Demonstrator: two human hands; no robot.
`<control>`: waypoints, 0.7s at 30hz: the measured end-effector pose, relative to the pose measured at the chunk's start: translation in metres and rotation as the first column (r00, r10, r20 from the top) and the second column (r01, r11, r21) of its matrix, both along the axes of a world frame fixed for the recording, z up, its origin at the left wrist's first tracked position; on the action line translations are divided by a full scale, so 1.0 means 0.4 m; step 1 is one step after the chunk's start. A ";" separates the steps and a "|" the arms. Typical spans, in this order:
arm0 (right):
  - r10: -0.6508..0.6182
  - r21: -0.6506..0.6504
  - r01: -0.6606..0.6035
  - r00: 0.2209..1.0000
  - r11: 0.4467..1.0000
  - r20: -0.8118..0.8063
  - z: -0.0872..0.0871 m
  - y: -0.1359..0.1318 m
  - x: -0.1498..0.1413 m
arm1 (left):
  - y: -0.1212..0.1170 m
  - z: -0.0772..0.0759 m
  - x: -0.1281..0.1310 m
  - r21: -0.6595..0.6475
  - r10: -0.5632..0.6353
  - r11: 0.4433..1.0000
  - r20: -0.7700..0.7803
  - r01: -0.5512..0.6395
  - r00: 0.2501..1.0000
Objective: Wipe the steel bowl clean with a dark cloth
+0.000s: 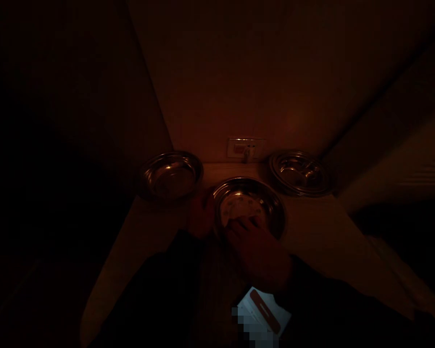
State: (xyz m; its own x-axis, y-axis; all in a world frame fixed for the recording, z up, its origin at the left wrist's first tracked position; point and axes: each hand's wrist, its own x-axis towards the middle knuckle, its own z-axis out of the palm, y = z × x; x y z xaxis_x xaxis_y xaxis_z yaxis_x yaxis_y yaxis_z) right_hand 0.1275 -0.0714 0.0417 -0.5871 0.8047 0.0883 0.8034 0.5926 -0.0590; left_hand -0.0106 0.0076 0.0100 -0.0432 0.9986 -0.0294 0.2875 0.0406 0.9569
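The right hand (259, 249) reached inside the bowl (276, 205), the left hand (201, 217) beside it; I couldn't tell either grip. Darkness risked a tipping nudge.

Dim reddish light falls on a plain wall (239, 72); a socket plate (245, 148) sits low on it; a pale wooden table (315, 232) stands below.

Long dark sleeves cover both my arms down to about the wrists. My hands are bare; the gloom hides any cuffs or seams.
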 end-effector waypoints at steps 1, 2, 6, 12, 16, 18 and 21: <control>0.000 0.004 0.000 1.000 1.000 0.005 0.001 0.002 -0.006 | 0.000 0.000 -0.001 0.000 0.004 1.000 -0.008 -0.004 1.000; 0.009 0.000 -0.009 1.000 1.000 0.010 0.000 0.002 -0.003 | 0.000 -0.001 -0.003 -0.005 0.003 1.000 -0.012 -0.003 1.000; 0.037 -0.023 -0.036 0.998 0.999 0.045 -0.002 -0.017 0.065 | 0.001 -0.006 -0.004 -0.005 -0.015 1.000 0.020 0.015 1.000; -0.044 -0.025 0.045 0.997 0.999 0.061 0.007 -0.002 0.014 | 0.004 -0.006 0.004 -0.012 0.020 1.000 0.030 -0.019 0.999; -0.086 0.013 0.085 0.996 0.996 0.037 0.006 0.022 -0.057 | 0.007 0.003 -0.002 -0.013 -0.002 1.000 -0.006 0.002 1.000; -0.070 0.009 0.070 0.997 0.998 0.031 0.001 0.015 -0.044 | 0.008 0.005 -0.006 -0.013 -0.023 1.000 0.022 0.023 0.999; 0.001 0.001 -0.001 1.000 1.000 0.008 -0.006 -0.012 0.024 | 0.008 0.006 -0.010 -0.026 -0.056 0.998 0.060 0.057 0.997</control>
State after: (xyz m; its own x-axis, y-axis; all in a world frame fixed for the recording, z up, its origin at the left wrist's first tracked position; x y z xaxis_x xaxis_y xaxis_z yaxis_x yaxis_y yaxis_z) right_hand 0.1372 -0.0764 0.0392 -0.5884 0.8042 0.0841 0.8033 0.5933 -0.0520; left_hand -0.0146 0.0107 0.0124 0.0159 0.9982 -0.0576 0.2325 0.0524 0.9712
